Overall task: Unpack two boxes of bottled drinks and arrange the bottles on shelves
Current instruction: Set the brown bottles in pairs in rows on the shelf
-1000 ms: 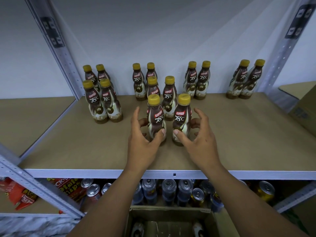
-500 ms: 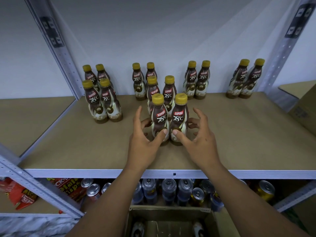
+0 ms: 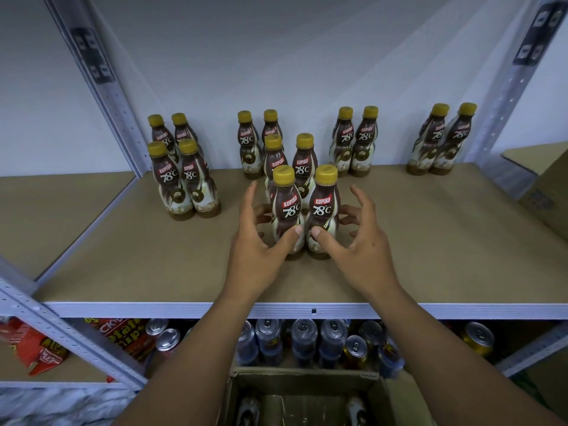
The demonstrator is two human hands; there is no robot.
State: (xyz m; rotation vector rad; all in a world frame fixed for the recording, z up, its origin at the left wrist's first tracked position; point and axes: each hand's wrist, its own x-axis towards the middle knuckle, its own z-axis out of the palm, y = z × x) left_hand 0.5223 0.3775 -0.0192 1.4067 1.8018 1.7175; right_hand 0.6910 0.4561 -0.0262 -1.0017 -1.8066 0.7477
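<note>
Two brown Kopiko bottles with yellow caps stand side by side near the middle of the brown shelf board (image 3: 445,241). My left hand (image 3: 258,256) holds the left bottle (image 3: 287,210), thumb on its front and fingers round its far side. My right hand (image 3: 359,250) holds the right bottle (image 3: 322,207) the same way. Both index fingers stick up free. Directly behind them stand two more pairs of bottles (image 3: 304,161) in a column. An open cardboard box (image 3: 301,385) sits below the shelf edge with a few bottles showing inside.
Other bottle groups stand at the back left (image 3: 184,179), back centre-right (image 3: 356,142) and back right (image 3: 442,142). Grey metal uprights (image 3: 101,84) frame the shelf. Drink cans (image 3: 304,336) and snack bags (image 3: 40,348) fill the lower shelf. A cardboard box (image 3: 550,195) sits at the right.
Both hands have slid the front two bottles together and a little further back, so they now stand touching, right in front of the middle column.
</note>
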